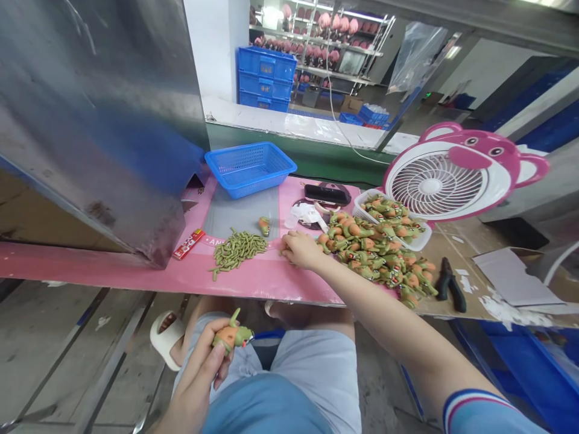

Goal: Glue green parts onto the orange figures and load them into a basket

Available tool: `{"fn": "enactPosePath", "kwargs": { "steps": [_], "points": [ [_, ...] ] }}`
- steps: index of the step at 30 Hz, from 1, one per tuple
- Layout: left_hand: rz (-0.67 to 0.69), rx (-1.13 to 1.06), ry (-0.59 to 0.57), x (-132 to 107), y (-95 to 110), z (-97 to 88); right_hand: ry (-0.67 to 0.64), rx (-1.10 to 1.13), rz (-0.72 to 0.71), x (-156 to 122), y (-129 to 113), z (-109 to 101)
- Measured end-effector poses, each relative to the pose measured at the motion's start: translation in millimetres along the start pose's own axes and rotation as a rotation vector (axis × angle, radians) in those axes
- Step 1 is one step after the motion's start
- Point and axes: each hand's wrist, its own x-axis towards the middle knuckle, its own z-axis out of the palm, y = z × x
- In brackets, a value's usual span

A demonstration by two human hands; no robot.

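My left hand (202, 369) is closed around a small green and orange toy animal figure (230, 337), held above my lap. A thin green piece sticks up from the figure, and its head points right. On the pink table mat, my right hand (302, 249) rests with its fingers curled down. A bit of green shows at its fingertips, too small to name. Left of it lies a pile of thin green pieces (239, 250), with a single toy figure (264, 226) just behind. A large heap of similar figures (371, 253) spreads to the right of my hand.
A blue basket (251, 172) stands at the back, beside a big metal housing (104, 120). Behind the heap are a white tub (418, 241) of figures and a pink fan (452, 172). Black-handled pliers (450, 286), a phone (327, 194) and a red packet (189, 244) lie about.
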Motion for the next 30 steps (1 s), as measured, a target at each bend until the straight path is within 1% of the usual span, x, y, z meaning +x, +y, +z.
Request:
{"fn": "enactPosePath", "kwargs": {
  "steps": [3,5,6,7,8,9,10,11,12,15,17,21,26,30],
  "points": [
    [-0.054,-0.07,-0.056,0,4,2.4,0.09,0.108,-0.043,-11,-6,-5],
    [-0.08,-0.127,-0.129,0,8,5.0,0.136,0.198,-0.104,-27,-17,-11],
    [-0.086,-0.155,-0.169,0,10,6.4,0.161,0.253,-0.167,-37,-24,-14],
    [-0.09,-0.182,-0.205,0,12,7.6,0.194,0.318,-0.255,-48,-32,-17],
    [-0.095,-0.207,-0.235,1,12,8.5,0.231,0.392,-0.371,-60,-40,-19],
    [-0.101,-0.229,-0.263,1,12,9.1,0.3,0.493,-0.521,-71,-48,-21],
    [-0.105,-0.25,-0.293,3,12,9.2,0.342,0.573,-0.63,-81,-54,-23],
    [-0.102,-0.267,-0.331,4,10,8.9,0.373,0.642,-0.717,-89,-60,-24],
    [-0.095,-0.279,-0.378,6,9,8.3,0.385,0.686,-0.763,-96,-64,-24],
    [-0.062,-0.277,-0.514,11,2,5.8,0.352,0.709,-0.766,-106,-70,-23],
    [-0.047,-0.257,-0.553,12,0,4.7,0.351,0.702,-0.763,-107,-70,-22],
    [-0.011,-0.197,-0.562,10,1,6.0,0.345,0.69,-0.753,-108,-69,-21],
    [-0.016,-0.132,-0.527,7,8,10.0,0.342,0.669,-0.768,-111,-70,-23],
    [-0.012,-0.121,-0.515,7,11,11.2,0.33,0.64,-0.769,-111,-70,-23]
  ]
}}
